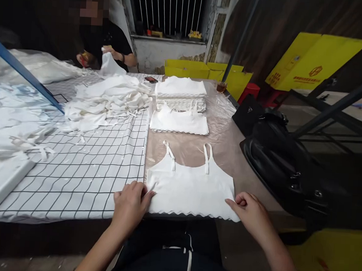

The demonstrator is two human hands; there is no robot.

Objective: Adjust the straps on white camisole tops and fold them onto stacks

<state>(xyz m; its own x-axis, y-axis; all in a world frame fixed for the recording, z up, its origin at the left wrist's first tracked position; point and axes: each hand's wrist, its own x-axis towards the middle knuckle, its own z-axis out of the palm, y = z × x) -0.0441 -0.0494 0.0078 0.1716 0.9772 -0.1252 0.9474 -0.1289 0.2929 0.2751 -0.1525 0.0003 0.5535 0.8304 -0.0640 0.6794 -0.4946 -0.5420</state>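
Down at the near edge of the counter (pixel 228 154), the left hand (pixel 130 205) rests on the lower left corner of a white camisole top (pixel 190 188), its fingers curled over the fabric and pinching the corner against the surface. The right hand (pixel 250 212) sits at the lower right corner of the same garment, fingers bent and thumb tucked, pressing on the scalloped hem; whether it grips the cloth or only holds it down is hard to tell. The two hands are well apart, one at each end of the hem. The top lies flat and spread out, straps pointing away from the person, on a clear plastic sheet that covers the brown right part of the counter. Beyond it lies a small stack of folded tops (pixel 179 122), and farther still a taller stack (pixel 180 93). To the left, a white cloth with a black grid (pixel 91 167) covers the counter, and on it sits a loose heap of white garments (pixel 106 101). At the far end a co-worker in a dark shirt holds a white piece (pixel 110 63) in both hands. A black bag (pixel 277 156) sits just beside the right edge of the counter, and yellow boxes (pixel 312 61) stand in the background.
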